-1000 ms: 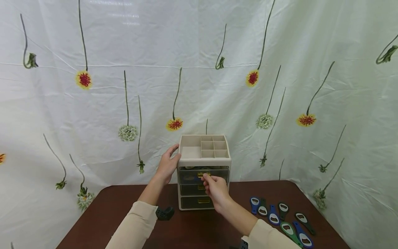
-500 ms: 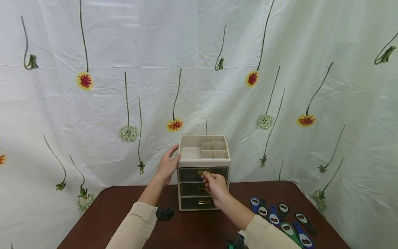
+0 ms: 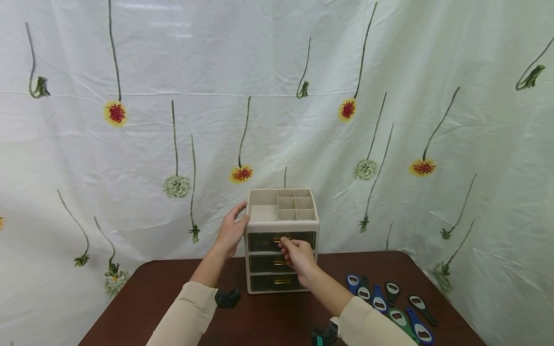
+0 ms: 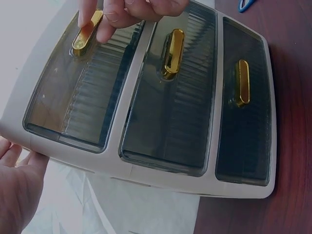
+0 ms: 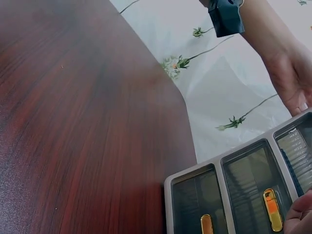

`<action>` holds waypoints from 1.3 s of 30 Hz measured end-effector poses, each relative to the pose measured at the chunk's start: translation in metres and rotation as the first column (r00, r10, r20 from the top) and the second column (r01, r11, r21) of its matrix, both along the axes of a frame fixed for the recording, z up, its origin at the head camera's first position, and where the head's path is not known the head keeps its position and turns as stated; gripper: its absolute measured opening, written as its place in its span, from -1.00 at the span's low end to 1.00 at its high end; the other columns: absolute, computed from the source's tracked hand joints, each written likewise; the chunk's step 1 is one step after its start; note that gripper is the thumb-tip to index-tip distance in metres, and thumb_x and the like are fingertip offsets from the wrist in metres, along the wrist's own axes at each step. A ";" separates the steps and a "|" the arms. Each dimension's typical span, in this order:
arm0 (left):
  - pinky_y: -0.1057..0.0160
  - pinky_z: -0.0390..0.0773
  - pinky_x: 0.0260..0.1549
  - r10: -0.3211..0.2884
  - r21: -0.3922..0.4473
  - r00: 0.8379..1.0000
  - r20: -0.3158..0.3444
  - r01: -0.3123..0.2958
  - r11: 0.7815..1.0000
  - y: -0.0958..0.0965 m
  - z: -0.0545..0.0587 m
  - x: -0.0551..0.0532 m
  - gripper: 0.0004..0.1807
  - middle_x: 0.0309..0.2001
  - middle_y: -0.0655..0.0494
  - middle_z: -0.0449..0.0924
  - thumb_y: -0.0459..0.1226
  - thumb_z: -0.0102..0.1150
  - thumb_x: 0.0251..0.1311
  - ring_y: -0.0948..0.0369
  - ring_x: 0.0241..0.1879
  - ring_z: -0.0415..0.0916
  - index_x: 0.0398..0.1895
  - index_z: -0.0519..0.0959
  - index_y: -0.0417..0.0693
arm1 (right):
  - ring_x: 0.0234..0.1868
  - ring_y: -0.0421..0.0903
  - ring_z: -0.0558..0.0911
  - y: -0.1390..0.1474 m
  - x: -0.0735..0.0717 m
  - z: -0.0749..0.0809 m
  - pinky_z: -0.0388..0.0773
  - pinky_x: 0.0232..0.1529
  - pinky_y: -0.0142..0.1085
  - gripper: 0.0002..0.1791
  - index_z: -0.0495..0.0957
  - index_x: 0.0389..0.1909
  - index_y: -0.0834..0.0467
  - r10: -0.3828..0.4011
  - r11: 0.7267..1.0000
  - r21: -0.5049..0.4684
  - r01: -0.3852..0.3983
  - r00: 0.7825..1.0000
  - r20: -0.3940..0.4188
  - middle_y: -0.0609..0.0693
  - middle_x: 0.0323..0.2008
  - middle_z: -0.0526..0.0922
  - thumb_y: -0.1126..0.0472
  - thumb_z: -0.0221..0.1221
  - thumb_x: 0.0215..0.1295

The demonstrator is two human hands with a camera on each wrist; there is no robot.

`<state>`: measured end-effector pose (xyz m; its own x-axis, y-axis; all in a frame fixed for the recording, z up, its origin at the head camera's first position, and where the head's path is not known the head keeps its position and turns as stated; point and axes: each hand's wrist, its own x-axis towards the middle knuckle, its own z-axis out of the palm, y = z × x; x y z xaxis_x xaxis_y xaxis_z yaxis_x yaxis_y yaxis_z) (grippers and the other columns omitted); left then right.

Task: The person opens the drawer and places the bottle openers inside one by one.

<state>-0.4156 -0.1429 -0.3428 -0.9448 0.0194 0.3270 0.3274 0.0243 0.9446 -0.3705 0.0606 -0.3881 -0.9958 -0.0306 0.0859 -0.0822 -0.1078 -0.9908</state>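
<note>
Your right hand (image 3: 299,258) pinches a gold oblong handle (image 4: 81,42), relaxed left hand (image 3: 230,232) touching the beige plastic cabinet (image 3: 281,226). Brown table (image 3: 268,319) below your fingers; white flowered cloth (image 3: 277,134) beyond.

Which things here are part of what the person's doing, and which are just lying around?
Seems part of the job:
beige drawer cabinet
gold handle of the top drawer
left hand, against the cabinet's side
right hand, at that handle

Seems just around:
bottle openers, untouched, though possibly related
flowered cloth behind
table underneath
</note>
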 end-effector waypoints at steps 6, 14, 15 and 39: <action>-0.16 0.37 0.29 0.006 -0.001 1.000 0.000 -0.006 1.000 0.000 0.000 0.000 -0.40 0.60 -0.09 0.04 -0.32 -0.06 0.56 -0.08 0.46 0.18 0.61 0.18 -0.16 | -0.48 -0.22 0.38 0.003 0.005 -0.002 0.35 -0.46 -0.40 -0.62 0.67 -0.14 0.39 0.014 1.000 -0.012 -0.014 1.000 -0.005 -0.09 -0.47 0.50 0.09 0.17 0.55; -0.13 0.36 0.29 0.010 0.010 1.000 -0.004 -0.010 1.000 0.001 0.002 0.002 -0.40 0.59 -0.08 0.06 -0.33 -0.05 0.55 -0.06 0.46 0.18 0.60 0.19 -0.16 | -0.47 -0.21 0.41 0.012 0.019 -0.018 0.38 -0.40 -0.37 -0.62 0.67 -0.06 0.38 0.047 0.999 0.012 -0.047 0.999 0.004 -0.08 -0.45 0.52 0.07 0.19 0.55; -0.13 0.36 0.29 0.009 0.012 1.000 -0.005 -0.009 1.000 0.001 0.002 0.002 -0.40 0.59 -0.08 0.06 -0.34 -0.05 0.55 -0.06 0.46 0.18 0.60 0.20 -0.16 | -0.47 -0.22 0.40 0.013 0.020 -0.020 0.38 -0.40 -0.36 -0.62 0.67 -0.07 0.38 0.048 0.999 0.014 -0.049 0.999 0.006 -0.08 -0.45 0.51 0.07 0.19 0.55; -0.13 0.37 0.27 -0.005 0.023 1.000 0.008 0.005 1.000 -0.001 0.001 0.005 -0.40 0.60 -0.08 0.05 -0.35 -0.07 0.55 -0.08 0.42 0.24 0.61 0.18 -0.14 | -0.56 -0.30 0.36 -0.001 0.014 -0.062 0.32 -0.48 -0.42 -0.61 0.67 -0.20 0.27 0.056 0.990 -0.133 -0.039 0.990 0.127 -0.17 -0.53 0.47 -0.04 0.23 0.49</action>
